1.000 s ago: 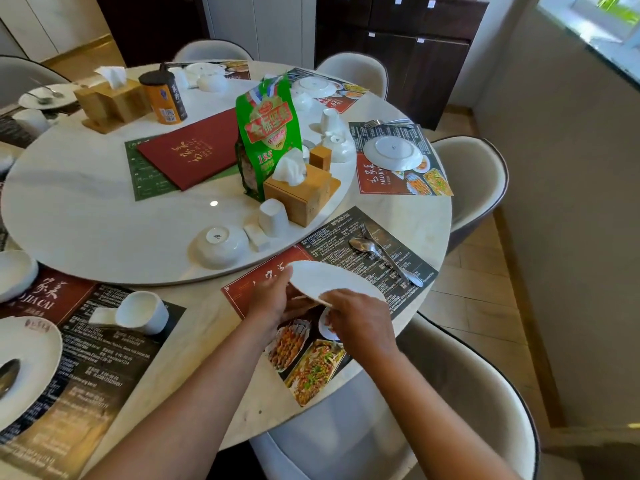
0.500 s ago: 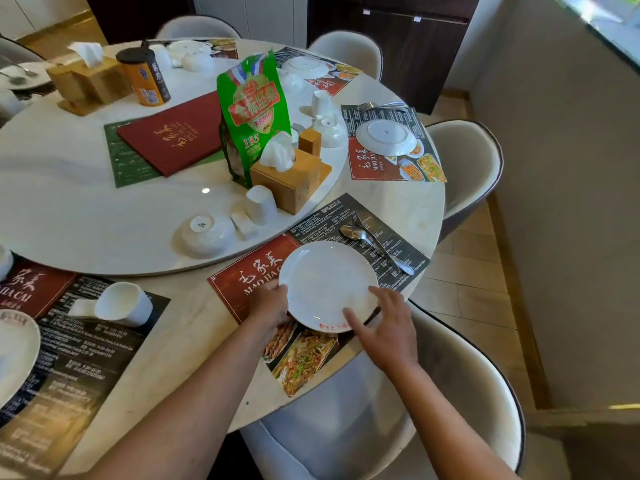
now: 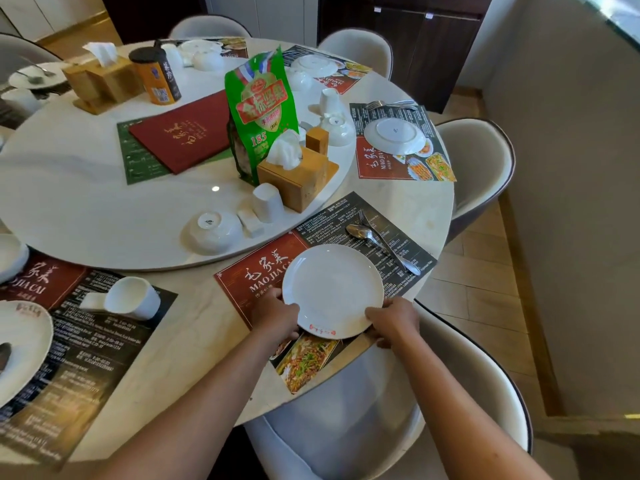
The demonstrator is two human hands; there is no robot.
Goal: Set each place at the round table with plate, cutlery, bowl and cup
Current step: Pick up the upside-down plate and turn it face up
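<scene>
A white plate [image 3: 332,289] lies face up on the red and black placemat [image 3: 263,275] at the near edge of the round table [image 3: 194,341]. My left hand [image 3: 277,315] grips its left rim and my right hand [image 3: 393,318] grips its right rim. A spoon and fork [image 3: 381,242] rest on the mat to the plate's right. On the turntable [image 3: 86,188] behind the mat, an upturned bowl [image 3: 214,232] and an upturned cup [image 3: 268,202] stand side by side.
A green snack bag [image 3: 261,112], wooden tissue boxes [image 3: 298,180], an orange canister [image 3: 156,76] and a red menu [image 3: 183,133] sit on the turntable. Other placemats hold plates [image 3: 394,136], and a cup [image 3: 133,297] lies tipped at left. Pale chairs [image 3: 474,161] ring the table.
The plate was tilted up in both hands a second ago; it has been turned face up and laid flat on the mat. Both hands now hold its rim at the sides.
</scene>
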